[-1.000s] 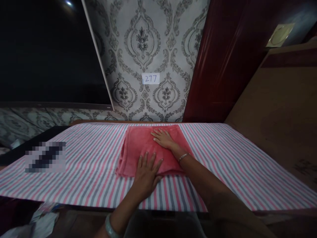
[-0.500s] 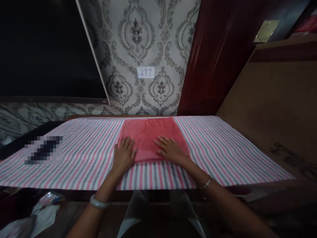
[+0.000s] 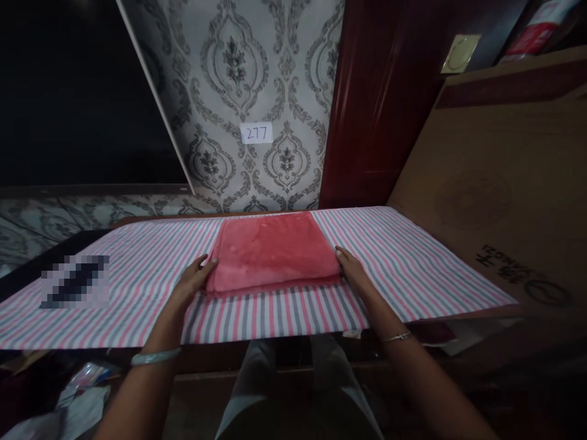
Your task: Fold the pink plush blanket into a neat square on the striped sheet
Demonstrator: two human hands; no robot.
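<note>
A folded coral-red plush cloth (image 3: 275,250) lies in a flat, layered rectangle on a striped tablecloth (image 3: 137,287). My left hand (image 3: 195,276) is at the cloth's left edge, thumb over the top and fingers curled at the side. At the opposite edge, my right hand (image 3: 352,266) pinches the right side, its fingertips partly hidden. Layers of the fold show along the near and left edges.
A large cardboard box (image 3: 495,183) stands to the right of the table. Behind are a dark screen (image 3: 82,98), patterned wallpaper with a paper label (image 3: 257,132), and a dark red panel (image 3: 362,104). A blurred-out patch (image 3: 76,281) covers something at left.
Both hands have moved from lying flat on top of the cloth outward to its left and right edges. The view has shifted slightly to the right.
</note>
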